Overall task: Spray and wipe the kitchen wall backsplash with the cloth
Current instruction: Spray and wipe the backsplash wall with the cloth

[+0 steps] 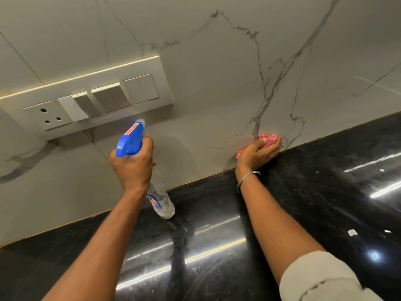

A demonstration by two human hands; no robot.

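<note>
Backsplash (217,88) of pale marble-look tile with grey veins is seen across the upper two thirds of the head view, meeting a glossy black countertop (303,203) along a line slanting from lower left to right edge.

Spray bottle (138,148) is held at centre frame, clear body below, blue trigger head above, nozzle aimed at the wall just under the switch plate (91,98). Left hand (133,164) is wrapped tight round the bottle neck, fingers closed on it; the bottle base is seen just above the countertop, contact cannot be told.

Cloth (270,140), pink-red and bunched, is pressed against the wall at right of centre, low down, just above the seam with the countertop. Right hand (258,154) is clamped over the cloth, fingers curled on it, heel of the hand near the counter edge of the wall. A thin metal bangle (247,178) is worn on that wrist; a rolled light sleeve (321,279) is seen at lower right.

Switch plate at upper left carries a three-pin socket and several rocker switches.
</note>
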